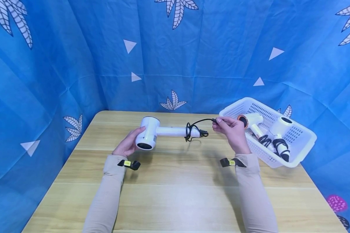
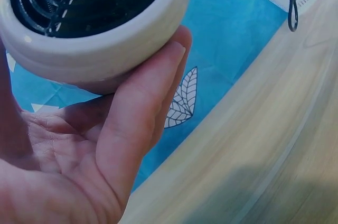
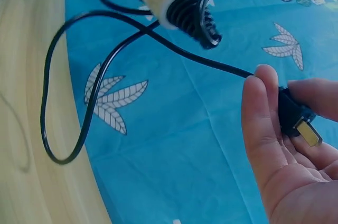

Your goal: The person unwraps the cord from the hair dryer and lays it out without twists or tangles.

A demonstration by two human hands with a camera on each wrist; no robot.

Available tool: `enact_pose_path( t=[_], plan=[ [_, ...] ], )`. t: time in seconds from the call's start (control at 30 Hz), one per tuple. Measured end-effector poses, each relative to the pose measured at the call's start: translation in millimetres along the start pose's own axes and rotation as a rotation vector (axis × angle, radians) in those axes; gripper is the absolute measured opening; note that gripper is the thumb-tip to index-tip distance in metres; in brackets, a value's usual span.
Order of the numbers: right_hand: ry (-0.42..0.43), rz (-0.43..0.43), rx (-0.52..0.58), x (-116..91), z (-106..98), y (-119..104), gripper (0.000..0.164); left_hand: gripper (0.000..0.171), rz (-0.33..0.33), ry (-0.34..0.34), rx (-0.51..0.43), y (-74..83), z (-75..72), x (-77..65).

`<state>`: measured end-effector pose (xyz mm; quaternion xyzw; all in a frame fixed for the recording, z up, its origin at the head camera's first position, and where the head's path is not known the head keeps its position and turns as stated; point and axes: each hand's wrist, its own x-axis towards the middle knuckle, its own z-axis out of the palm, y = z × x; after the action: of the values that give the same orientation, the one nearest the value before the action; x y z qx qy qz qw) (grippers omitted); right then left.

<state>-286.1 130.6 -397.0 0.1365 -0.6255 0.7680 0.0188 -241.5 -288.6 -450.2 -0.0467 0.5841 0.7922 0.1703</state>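
A white hair dryer point(image 1: 148, 132) is held above the table, its handle pointing right. My left hand point(image 1: 129, 142) grips its head from the left; in the left wrist view the fingers point(image 2: 140, 102) curve around the white rim beside the dark grille point(image 2: 90, 2). A black cord point(image 3: 47, 86) is looped around the handle's end, near the ribbed cord sleeve point(image 3: 193, 20). Between thumb and fingers my right hand point(image 1: 231, 132) pinches the plug point(image 3: 293, 112) at the cord's end, a metal prong showing. Part of the cord hangs in a loop.
On the right of the wooden table point(image 1: 175, 194) stands a white plastic basket point(image 1: 304, 142). Inside are a white hair dryer with an orange-rimmed opening point(image 1: 252, 119) and another white hair dryer point(image 1: 280, 127), both with black cords. A blue patterned cloth point(image 1: 169, 58) hangs behind the table.
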Motion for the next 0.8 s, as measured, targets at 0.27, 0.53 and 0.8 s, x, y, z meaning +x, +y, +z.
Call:
enact_pose_path(
  t=[0.27, 0.53, 0.8],
  plan=[
    [0.055, -0.06, 0.246, -0.6, 2.5, -5.5, 0.012, 0.049, 0.0, -0.003, 0.016, -0.7, 0.3, 0.6],
    [0.089, -0.137, 0.416, -5.7, 9.9, -20.4, 0.01, 0.042, 0.005, -0.028, 0.014, -1.9, -2.2, 0.5],
    [0.061, -0.197, 0.498, -14.9, 15.6, -37.2, 0.012, 0.045, -0.006, -0.018, 0.02, -1.7, -2.6, 1.7]
  ],
)
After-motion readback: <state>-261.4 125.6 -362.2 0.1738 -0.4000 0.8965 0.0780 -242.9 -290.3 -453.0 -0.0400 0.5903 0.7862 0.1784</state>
